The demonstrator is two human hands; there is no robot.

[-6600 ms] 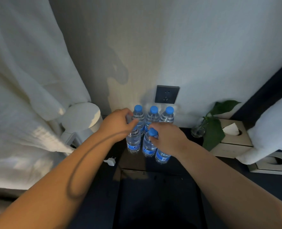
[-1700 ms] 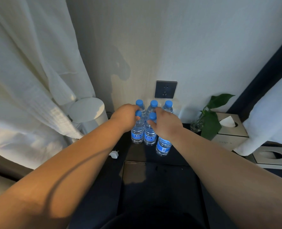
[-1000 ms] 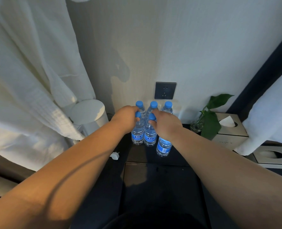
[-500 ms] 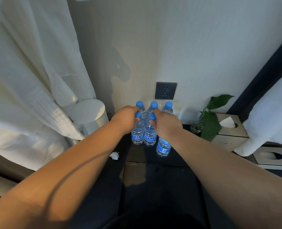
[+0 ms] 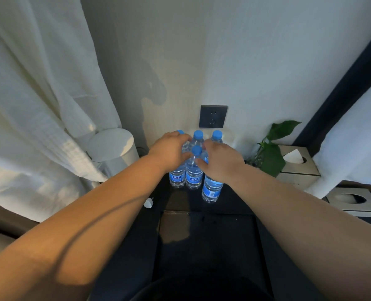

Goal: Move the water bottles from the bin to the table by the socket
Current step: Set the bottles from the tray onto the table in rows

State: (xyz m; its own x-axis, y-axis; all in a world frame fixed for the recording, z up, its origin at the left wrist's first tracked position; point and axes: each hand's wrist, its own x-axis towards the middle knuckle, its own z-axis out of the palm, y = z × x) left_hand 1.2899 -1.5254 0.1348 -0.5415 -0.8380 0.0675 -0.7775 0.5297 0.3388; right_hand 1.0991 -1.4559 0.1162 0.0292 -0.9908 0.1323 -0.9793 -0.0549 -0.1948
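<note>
Standing clear, blue-capped water bottles (image 5: 194, 172)

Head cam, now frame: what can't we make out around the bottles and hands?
Head view only.
Cap of the front left bottle: hidden under the left hand curled round it.
Cap of the front right bottle: hidden under the right hand gripping it.
Print on the bottle labels: too small to read.
Bottom edge: dark round shape, cut off and too dark to identify.
</note>
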